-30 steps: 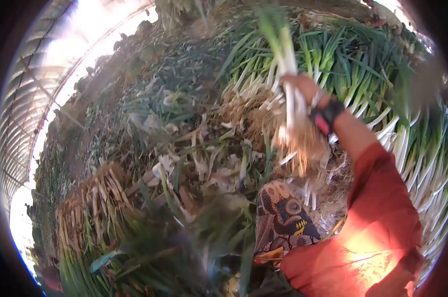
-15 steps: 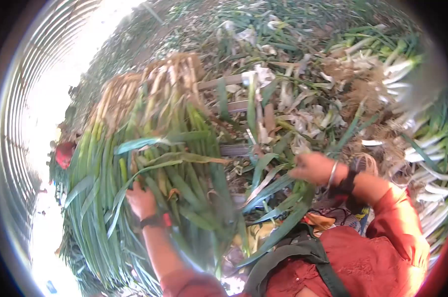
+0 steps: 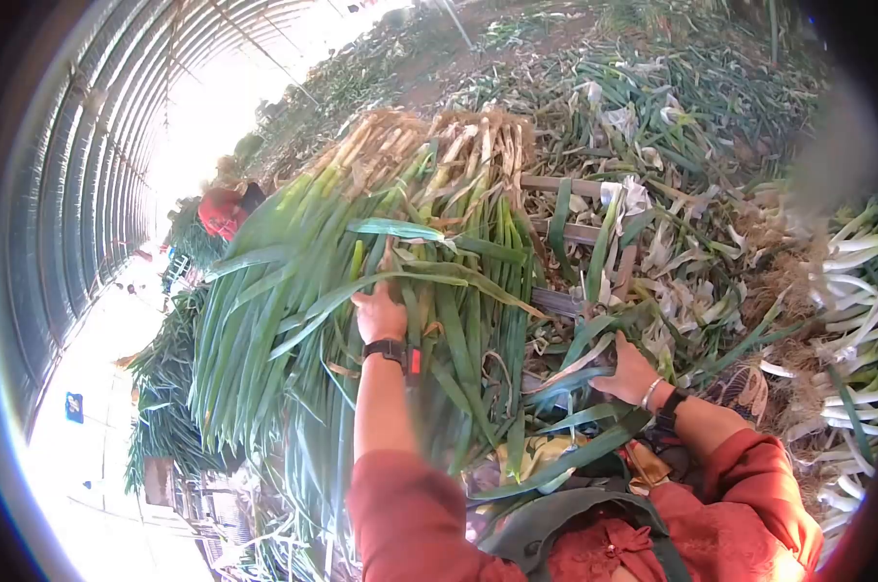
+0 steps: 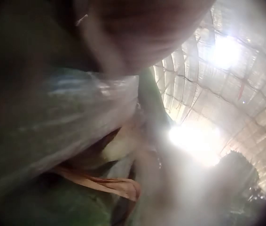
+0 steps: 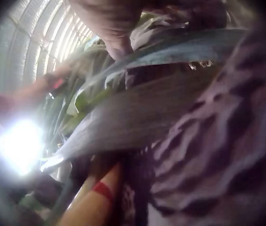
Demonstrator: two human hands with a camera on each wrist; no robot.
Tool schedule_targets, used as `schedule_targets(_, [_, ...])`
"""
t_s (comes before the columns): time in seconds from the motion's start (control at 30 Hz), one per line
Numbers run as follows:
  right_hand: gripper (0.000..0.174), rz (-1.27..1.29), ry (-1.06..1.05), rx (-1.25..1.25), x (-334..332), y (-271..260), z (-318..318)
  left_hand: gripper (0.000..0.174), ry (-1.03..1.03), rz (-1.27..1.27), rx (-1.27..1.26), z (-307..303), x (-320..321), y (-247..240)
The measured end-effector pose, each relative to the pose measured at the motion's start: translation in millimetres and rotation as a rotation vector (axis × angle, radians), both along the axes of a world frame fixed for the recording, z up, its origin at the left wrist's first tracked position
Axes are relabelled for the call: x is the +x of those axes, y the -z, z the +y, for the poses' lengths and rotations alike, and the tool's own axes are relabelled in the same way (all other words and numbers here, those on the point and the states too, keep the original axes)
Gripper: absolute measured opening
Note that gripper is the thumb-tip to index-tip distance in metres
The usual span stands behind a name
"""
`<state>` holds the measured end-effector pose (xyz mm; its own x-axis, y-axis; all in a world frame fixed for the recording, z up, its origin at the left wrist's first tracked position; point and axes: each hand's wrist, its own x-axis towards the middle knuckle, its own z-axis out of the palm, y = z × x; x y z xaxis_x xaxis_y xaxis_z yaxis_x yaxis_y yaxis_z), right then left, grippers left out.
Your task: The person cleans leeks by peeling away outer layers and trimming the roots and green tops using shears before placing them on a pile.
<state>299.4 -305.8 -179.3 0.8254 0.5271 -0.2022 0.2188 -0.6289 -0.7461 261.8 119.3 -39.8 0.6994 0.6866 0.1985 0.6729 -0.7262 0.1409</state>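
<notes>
In the head view, my left hand [image 3: 379, 315] lies among the long green leaves of a wide pile of leek-like plants [image 3: 293, 281], its fingertips partly hidden by foliage. My right hand [image 3: 628, 371] is at the pile's right side, thumb and fingers curved around some loose leaves [image 3: 580, 378]. Part of that hand [image 5: 109, 23] shows at the top of the right wrist view, its tip against a bluish leaf [image 5: 180, 49]. The left wrist view is dark and blurred, with a hand [image 4: 142, 28] above leaves [image 4: 67, 117]; its grip is unclear.
White-stemmed plants [image 3: 856, 330] lie along the right edge. Slats [image 3: 565, 184] and leaf scraps [image 3: 691, 281] are right of the pile. Another green heap [image 3: 172, 388] is at the left, near a person's red head covering [image 3: 223, 212]. Patterned fabric [image 5: 217, 141] fills the right wrist view's right side.
The white-stemmed plants held by my right hand a second ago are out of it, and that hand is down by the leaves. My left hand has come into view; the head view has swung left.
</notes>
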Motion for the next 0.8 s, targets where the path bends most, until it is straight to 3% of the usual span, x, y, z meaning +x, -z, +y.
schedule_targets(0.17, [0.107, -0.065, 0.004, -0.061, 3, 4, 6, 0.05, 0.148, 0.116, -0.063, -58, -30, -19])
schedule_targets(0.33, [0.101, -0.1, -0.001, -0.121, 2, -1, 5, 0.044, 0.352, 0.16, -0.266, -99, -131, -9])
schedule_targets(0.37, [0.101, -0.097, -0.006, -0.118, 1, -3, 5, 0.047, 0.35, 0.233, -0.332, -108, -150, -9])
schedule_targets(0.4, [0.101, -0.096, -0.01, -0.115, 0, -4, 4, 0.052, 0.474, 0.221, -0.397, -108, -174, 2])
schedule_targets(0.47, [0.101, -0.101, -0.018, -0.131, 0, -6, 3, 0.055, 0.481, 0.297, -0.497, -134, -208, -8])
schedule_targets(0.53, [0.101, -0.076, -0.035, -0.164, -4, -12, 4, 0.052, 0.636, 0.461, -0.565, -148, -227, -21])
schedule_targets(0.67, [0.1, -0.133, -0.039, -0.194, -18, -7, 5, 0.041, 0.874, 0.765, -0.813, -139, -225, -38])
schedule_targets(0.7, [0.1, -0.14, -0.032, -0.195, -21, -9, 8, 0.037, 0.826, 0.764, -0.814, -137, -203, -57])
schedule_targets(0.73, [0.101, -0.147, -0.024, -0.198, -24, -13, 12, 0.035, 0.781, 0.762, -0.816, -135, -176, -75])
schedule_targets(0.77, [0.101, -0.155, -0.016, -0.201, -26, -14, 12, 0.03, 0.94, 0.513, -0.614, -124, -161, -73])
schedule_targets(0.8, [0.102, -0.2, -0.014, -0.188, -25, -3, 14, 0.029, 0.738, 0.45, -0.49, -121, -136, -74])
